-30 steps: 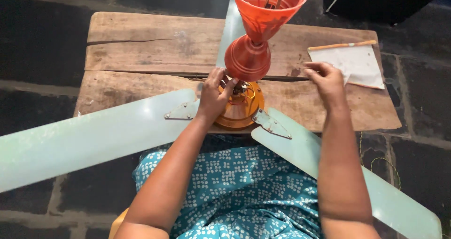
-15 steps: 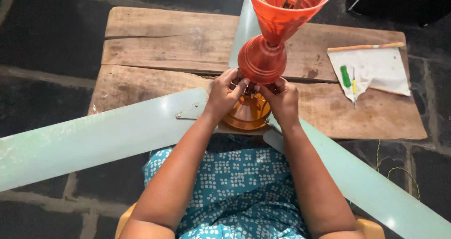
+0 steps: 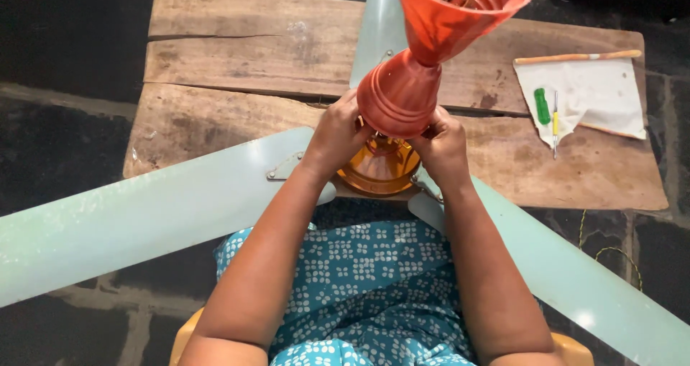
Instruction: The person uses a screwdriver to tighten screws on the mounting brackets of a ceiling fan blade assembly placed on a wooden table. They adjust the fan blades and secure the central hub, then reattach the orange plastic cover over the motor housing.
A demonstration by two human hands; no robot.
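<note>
A ceiling fan lies on a worn wooden desk (image 3: 215, 57), its pale green blades (image 3: 158, 208) reaching out past the edges. The left hand (image 3: 336, 137) and the right hand (image 3: 442, 144) both curl their fingers in under the red-orange canopy cup (image 3: 399, 93), pressing at its lower rim just above the amber motor hub (image 3: 379, 166); what the fingertips pinch is hidden. To the right, well apart, a green-handled screwdriver (image 3: 542, 106) rests on a white cloth (image 3: 596, 93).
</note>
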